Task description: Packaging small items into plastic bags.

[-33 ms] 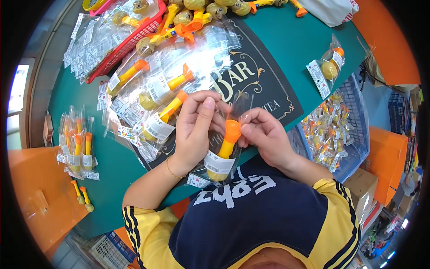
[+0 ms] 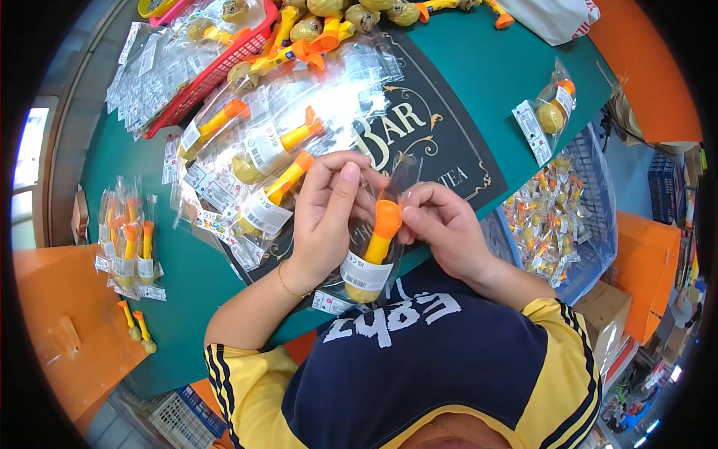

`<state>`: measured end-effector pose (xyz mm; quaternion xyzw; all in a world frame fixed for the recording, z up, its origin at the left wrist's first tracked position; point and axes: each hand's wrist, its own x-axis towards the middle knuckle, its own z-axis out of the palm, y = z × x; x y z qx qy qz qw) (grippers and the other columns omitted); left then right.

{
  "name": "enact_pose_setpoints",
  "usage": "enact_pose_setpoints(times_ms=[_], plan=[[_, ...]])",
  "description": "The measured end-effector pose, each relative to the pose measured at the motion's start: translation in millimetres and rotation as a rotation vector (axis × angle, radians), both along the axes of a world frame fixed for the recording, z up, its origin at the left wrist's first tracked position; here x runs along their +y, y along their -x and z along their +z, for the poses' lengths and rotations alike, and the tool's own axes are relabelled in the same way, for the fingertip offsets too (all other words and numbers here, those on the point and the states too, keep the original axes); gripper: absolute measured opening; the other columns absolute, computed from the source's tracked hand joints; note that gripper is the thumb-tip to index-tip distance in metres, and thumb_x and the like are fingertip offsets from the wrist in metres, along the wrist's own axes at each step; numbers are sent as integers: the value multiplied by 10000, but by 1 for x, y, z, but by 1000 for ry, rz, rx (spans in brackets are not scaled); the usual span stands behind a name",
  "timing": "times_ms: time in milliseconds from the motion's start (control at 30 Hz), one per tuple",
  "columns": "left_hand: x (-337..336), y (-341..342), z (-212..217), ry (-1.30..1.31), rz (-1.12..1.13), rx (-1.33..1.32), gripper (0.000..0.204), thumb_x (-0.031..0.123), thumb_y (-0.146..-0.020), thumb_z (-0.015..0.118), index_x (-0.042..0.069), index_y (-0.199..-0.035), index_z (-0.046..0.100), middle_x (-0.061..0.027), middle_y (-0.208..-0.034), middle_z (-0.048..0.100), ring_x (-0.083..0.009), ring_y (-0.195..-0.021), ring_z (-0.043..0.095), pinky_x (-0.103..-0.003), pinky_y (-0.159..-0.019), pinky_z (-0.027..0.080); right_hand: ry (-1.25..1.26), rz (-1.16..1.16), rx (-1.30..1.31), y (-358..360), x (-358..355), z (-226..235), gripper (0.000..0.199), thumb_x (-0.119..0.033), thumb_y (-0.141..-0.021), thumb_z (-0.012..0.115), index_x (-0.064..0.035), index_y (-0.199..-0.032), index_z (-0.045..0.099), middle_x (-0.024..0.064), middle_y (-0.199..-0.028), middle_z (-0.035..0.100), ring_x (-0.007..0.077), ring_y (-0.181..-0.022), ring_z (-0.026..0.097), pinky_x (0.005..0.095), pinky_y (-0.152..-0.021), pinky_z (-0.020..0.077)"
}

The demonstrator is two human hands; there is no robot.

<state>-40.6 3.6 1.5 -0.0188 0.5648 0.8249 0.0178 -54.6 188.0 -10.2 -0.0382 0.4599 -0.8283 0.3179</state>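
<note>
Two hands, half-curled, holding clear bag

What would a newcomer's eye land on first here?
Probably the yellow toy with a flared orange end, in a clear bag at the centre, between the left hand and right hand. Next, the red basket at upper left, with clear bags in it, and the blue crate at right beyond the green table, holding many bagged yellow-and-orange pieces.
</note>
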Motion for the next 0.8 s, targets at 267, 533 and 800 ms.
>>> enact_pose_setpoints(times_ms=[267,533,800], plan=[[2,4,4,-65,-9,-213,218,165,-983,531,6,-1130,508,-78,-896,621,-65,-647,571,-192,-575,470,-46,-150,339,-5,-5,-2,30,-37,-976,460,-35,-992,435,76,-967,519,102,-773,537,230,-715,451],[2,-2,-1,89,-54,-121,180,142,-980,538,-10,-1060,591,-5,-746,567,-34,-597,513,-177,-543,420,108,-200,259,-9,-1,-13,25,-58,-992,440,-41,-994,421,78,-965,540,104,-793,550,235,-723,462],[12,-1,2,71,-34,-47,227,105,-974,532,5,-1178,526,-18,-869,572,-39,-673,531,-167,-608,442,-23,-119,60,2,3,1,82,-95,-986,454,-49,-1054,448,56,-890,569,103,-743,567,225,-674,460]])
